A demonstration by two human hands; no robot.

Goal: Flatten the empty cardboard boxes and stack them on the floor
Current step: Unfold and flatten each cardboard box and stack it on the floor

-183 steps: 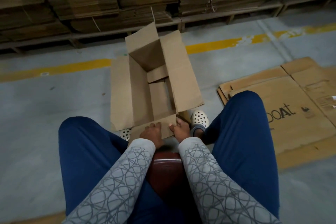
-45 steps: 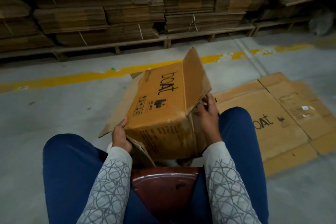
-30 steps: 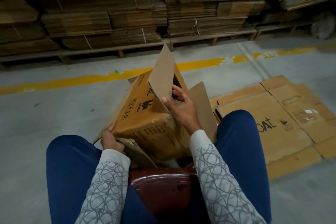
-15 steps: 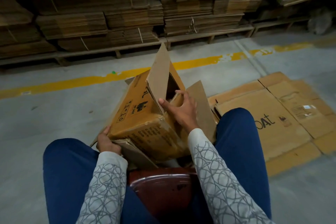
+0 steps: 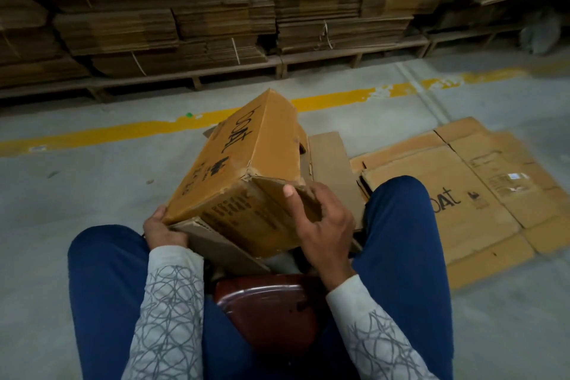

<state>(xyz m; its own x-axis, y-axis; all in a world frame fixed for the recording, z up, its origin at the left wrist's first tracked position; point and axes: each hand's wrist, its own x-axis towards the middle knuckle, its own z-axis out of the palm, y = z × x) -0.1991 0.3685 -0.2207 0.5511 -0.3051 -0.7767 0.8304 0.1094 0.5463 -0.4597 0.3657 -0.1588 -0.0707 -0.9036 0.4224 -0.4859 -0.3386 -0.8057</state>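
A brown cardboard box (image 5: 246, 170) printed with black "boat" lettering stands tilted between my knees, its bottom end turned toward me. My left hand (image 5: 160, 230) grips its lower left corner, next to a loose flap. My right hand (image 5: 320, 225) holds the edge of a bottom flap, thumb on top and fingers curled behind it. Another flap (image 5: 331, 163) sticks out on the box's right side. A stack of flattened boxes (image 5: 481, 191) lies on the floor to my right.
I sit on a dark red stool (image 5: 271, 308), knees apart. Stacks of bundled flat cardboard (image 5: 216, 18) on low wooden pallets line the far side. A yellow line (image 5: 123, 129) crosses the grey concrete floor.
The upright flap has folded down onto the box's end. My right hand came out of the opening and moved down to the near flap edge. The box tipped more toward me.
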